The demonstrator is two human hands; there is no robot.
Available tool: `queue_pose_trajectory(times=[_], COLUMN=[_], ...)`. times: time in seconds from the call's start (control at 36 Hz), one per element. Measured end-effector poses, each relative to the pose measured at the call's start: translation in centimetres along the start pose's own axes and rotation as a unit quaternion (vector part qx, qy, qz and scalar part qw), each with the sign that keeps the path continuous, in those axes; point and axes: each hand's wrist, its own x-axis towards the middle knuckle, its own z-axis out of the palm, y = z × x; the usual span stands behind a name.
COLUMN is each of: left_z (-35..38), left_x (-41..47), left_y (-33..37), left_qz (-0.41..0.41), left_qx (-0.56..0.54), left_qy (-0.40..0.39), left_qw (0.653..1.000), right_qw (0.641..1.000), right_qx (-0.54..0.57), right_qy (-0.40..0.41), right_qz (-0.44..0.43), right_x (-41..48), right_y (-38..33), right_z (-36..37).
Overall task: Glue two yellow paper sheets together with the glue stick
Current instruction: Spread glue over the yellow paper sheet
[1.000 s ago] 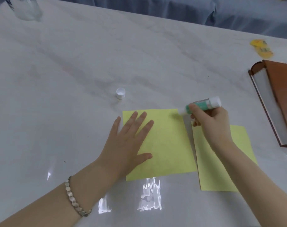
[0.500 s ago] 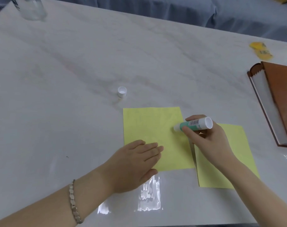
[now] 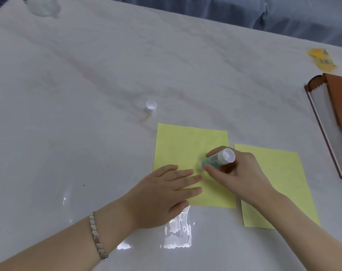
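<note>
In the head view we see our left hand point(image 3: 162, 194) lying flat, fingers straight, on the near part of one yellow sheet point(image 3: 185, 145). Just beside it our right hand point(image 3: 236, 177) curls round the glue stick point(image 3: 218, 159), tip down on that sheet. Our right wrist hides part of the second yellow sheet point(image 3: 273, 173); a white cap point(image 3: 151, 107) stands beyond the left hand, and a brown case point(image 3: 338, 114) lies well off to the right hand's right.

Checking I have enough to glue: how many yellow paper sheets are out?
2. The left sheet lies under the left hand and glue stick; the right sheet lies beside it.
</note>
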Motion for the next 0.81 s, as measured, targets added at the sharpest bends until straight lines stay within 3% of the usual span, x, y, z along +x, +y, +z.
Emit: queue_pose_trajectory(times=[0.36,0.61,0.81], left_z=[0.2,0.2,0.5], left_x=[0.7,1.0,1.4], left_y=[-0.2,0.3,0.3], left_qz=[0.000,0.002,0.022], left_qx=[-0.027,-0.002,-0.006], left_qy=[0.037,0.060,0.040], left_qw=[0.999,0.998,0.999], right_qw=[0.998,0.987,1.000], right_qx=[-0.014,0.030,0.005], right_qy=[0.052,0.156,0.006], right_qz=[-0.017,-0.009,0.019], right_x=[5.0,4.7,-0.3], right_y=[0.2,-0.4,-0.1], right_z=[0.0,-1.3,-1.4])
